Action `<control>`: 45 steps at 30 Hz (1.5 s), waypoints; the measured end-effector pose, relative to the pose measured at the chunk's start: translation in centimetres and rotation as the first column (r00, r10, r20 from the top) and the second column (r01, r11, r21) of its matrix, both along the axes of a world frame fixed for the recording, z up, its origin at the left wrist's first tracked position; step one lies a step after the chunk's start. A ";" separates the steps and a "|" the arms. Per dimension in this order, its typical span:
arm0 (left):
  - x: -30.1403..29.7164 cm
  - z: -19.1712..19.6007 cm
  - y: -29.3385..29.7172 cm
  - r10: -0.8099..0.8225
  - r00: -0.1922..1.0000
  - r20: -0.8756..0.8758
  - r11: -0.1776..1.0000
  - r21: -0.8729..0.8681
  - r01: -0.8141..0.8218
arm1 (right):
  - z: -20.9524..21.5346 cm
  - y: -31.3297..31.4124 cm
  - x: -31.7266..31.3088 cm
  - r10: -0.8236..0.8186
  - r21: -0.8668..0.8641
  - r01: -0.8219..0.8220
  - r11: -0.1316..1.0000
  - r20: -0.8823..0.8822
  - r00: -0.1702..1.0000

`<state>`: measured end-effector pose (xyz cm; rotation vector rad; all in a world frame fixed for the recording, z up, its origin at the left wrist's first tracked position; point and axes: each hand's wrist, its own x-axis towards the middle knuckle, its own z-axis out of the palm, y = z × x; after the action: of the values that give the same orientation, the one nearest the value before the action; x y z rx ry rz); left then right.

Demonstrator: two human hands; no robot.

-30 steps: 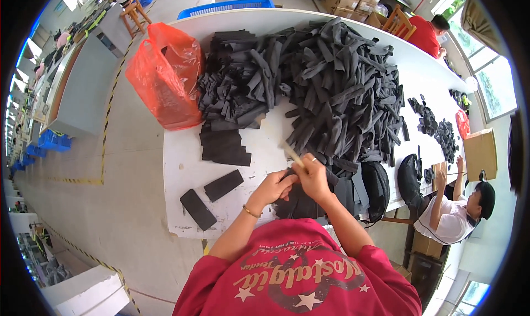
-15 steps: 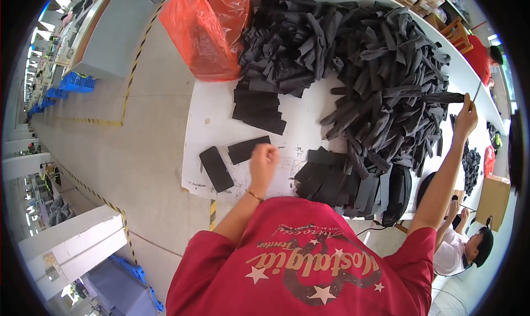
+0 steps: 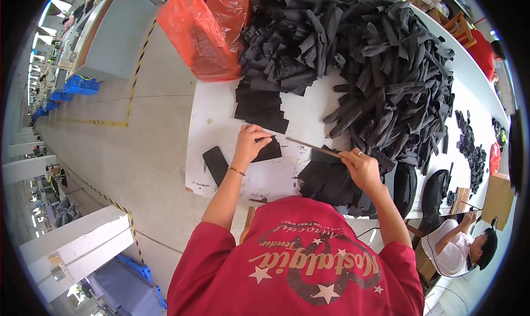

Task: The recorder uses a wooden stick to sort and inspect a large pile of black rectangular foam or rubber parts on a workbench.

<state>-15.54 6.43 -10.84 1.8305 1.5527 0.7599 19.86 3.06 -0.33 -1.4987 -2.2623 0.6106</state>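
Note:
My left hand [image 3: 251,146] is closed in a pinch at the upper edge of a black rectangular fabric piece [image 3: 269,152] on the white table [image 3: 309,117]. In my right hand [image 3: 361,169] is a thin straight rod [image 3: 314,147], its free tip pointing left toward that piece. No fabric shows on the rod. Beside my left wrist lies a second black rectangular piece [image 3: 216,165], partly covered by my forearm. Below the rod, a fanned stack of flat black pieces [image 3: 326,180] lies near the table's front edge.
A large heap of narrow black fabric strips [image 3: 397,78] covers the right part of the table. More black pieces [image 3: 287,51] are piled at the back, beside a red plastic bag [image 3: 207,37]. A co-worker in white [image 3: 455,244] sits at the right.
My right hand has swung from the far right of the heap to the middle; the black strip at the rod is gone from it. My left hand has moved slightly up and left onto the fabric piece.

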 end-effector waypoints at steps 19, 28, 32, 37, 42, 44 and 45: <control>0.6 2.5 -0.5 -0.174 0.975 0.138 0.982 0.098 0.161 | 1.7 -1.3 -0.9 0.066 0.058 -0.070 0.996 0.068 0.996; 1.9 3.3 -0.7 -0.190 0.969 0.160 0.980 0.090 0.177 | 0.6 -2.0 -2.3 0.075 0.050 -0.078 0.996 0.065 0.995; 7.3 7.0 -2.2 -0.330 0.942 0.059 0.921 0.240 0.308 | -2.7 -2.2 -6.6 -0.012 -0.032 0.006 0.999 -0.172 0.985; 7.7 8.4 -4.1 0.444 0.695 0.565 0.768 0.159 -0.620 | -2.8 -3.5 -8.5 -0.258 -0.430 0.104 0.897 -0.316 0.913; 9.5 3.4 -5.2 0.614 -0.349 0.708 0.773 -0.629 0.083 | -4.0 -5.3 -11.9 -0.194 -0.188 0.122 0.974 -0.435 0.879; 10.2 4.6 -4.9 0.586 -0.396 0.707 0.782 -0.621 0.047 | -4.0 -5.6 -12.6 -0.228 -0.188 0.165 0.968 -0.396 0.890; 10.4 5.0 -4.7 0.635 -0.361 0.682 0.734 -0.679 0.008 | -3.9 -5.9 -12.6 -0.266 -0.186 0.210 0.960 -0.357 0.896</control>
<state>-5.15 1.71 -5.81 -0.2189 0.7640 1.4684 7.25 -2.79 -4.26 -1.5370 -1.7426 0.9142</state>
